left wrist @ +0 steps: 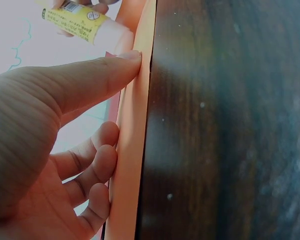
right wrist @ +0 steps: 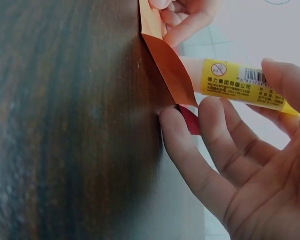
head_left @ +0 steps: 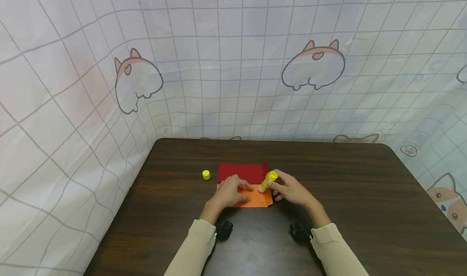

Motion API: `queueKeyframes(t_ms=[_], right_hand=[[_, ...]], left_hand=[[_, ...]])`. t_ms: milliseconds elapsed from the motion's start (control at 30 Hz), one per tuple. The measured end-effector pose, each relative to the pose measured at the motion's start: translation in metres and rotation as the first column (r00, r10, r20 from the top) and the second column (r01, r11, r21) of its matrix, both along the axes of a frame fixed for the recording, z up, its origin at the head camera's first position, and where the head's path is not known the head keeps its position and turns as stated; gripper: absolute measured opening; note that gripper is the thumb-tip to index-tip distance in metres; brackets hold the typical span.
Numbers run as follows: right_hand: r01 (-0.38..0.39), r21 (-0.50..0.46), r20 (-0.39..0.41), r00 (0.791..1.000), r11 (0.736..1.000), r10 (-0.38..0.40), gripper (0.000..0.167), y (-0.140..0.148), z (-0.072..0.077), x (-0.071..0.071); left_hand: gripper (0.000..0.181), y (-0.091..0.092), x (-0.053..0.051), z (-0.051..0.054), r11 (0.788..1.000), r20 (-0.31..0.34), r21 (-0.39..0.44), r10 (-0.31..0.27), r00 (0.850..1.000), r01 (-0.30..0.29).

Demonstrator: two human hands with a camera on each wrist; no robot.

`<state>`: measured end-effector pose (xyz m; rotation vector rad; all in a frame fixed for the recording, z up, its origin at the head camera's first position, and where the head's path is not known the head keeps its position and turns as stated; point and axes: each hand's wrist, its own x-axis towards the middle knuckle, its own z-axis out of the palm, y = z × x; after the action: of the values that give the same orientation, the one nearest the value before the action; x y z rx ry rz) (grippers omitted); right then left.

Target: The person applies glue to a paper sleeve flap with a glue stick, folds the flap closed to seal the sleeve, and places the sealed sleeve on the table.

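An orange paper envelope lies flat on the dark table, just in front of a red envelope. My left hand rests on the orange paper; in the left wrist view its thumb and fingertips touch it. With thumb and fingers my right hand holds an uncapped yellow glue stick, tilted, its pale tip low over the right part of the orange envelope. In the right wrist view that tip is partly hidden behind the raised end flap, so contact cannot be told.
A small yellow cap stands left of the red envelope. Dark wood-grain table spreads around the papers. A white gridded curtain with cartoon animals hangs behind and along the sides. Black devices sit at both wrists.
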<state>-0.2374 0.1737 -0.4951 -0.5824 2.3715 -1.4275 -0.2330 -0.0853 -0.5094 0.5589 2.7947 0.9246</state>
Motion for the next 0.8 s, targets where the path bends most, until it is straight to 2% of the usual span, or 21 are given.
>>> queueKeyframes(t_ms=[567, 800], right_hand=[[0.031, 0.024, -0.011, 0.999, 0.999, -0.031, 0.037, -0.0024, 0.0001, 0.0004], [0.017, 0.023, -0.008, 1.0, 1.0, -0.017, 0.036, -0.0041, -0.0001, -0.0023]], left_hand=[[0.025, -0.0006, -0.0001, -0.0001, 1.0, 0.005, 0.005, -0.009, 1.0, 0.009], [0.025, -0.0001, -0.0006, -0.0004, 1.0, 0.002, 0.007, -0.007, 1.0, 0.007]])
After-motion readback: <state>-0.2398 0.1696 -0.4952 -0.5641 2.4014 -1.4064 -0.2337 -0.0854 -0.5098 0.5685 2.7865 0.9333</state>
